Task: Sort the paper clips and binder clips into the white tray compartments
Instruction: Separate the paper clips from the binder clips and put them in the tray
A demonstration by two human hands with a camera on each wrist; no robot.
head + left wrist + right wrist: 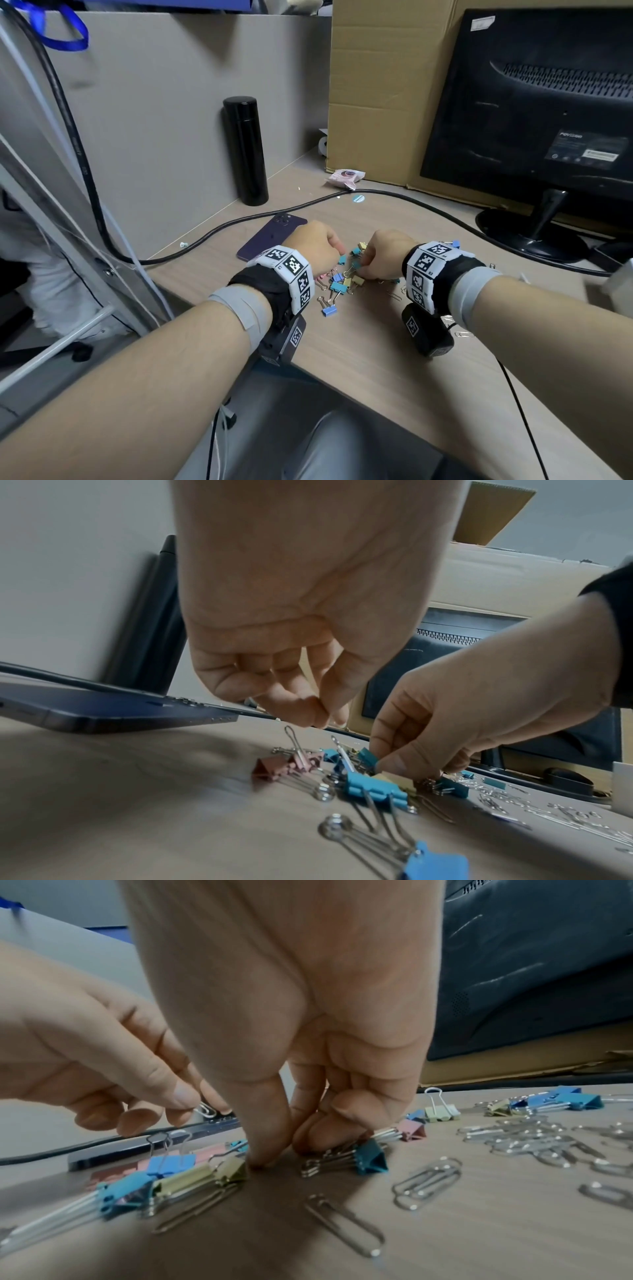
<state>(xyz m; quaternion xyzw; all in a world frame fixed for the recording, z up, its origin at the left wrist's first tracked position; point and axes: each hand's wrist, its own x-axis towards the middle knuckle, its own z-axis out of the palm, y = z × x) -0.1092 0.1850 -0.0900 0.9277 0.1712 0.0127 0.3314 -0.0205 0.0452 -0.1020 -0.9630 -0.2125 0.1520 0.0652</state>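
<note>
A heap of blue, teal, yellow and pink binder clips lies mid-desk, with silver paper clips scattered to its right. My left hand hovers just above the heap and pinches one small silver paper clip between thumb and forefinger. My right hand has thumb and fingertips bunched together, pressed down on the desk between a yellow binder clip and a teal binder clip. What lies between those fingertips is hidden. Only a corner of the white tray shows at the far right.
A purple phone lies just left of the heap, with a black flask behind it. A black cable crosses the desk. A monitor's stand and a cardboard box close off the back right. The desk's front edge runs near my forearms.
</note>
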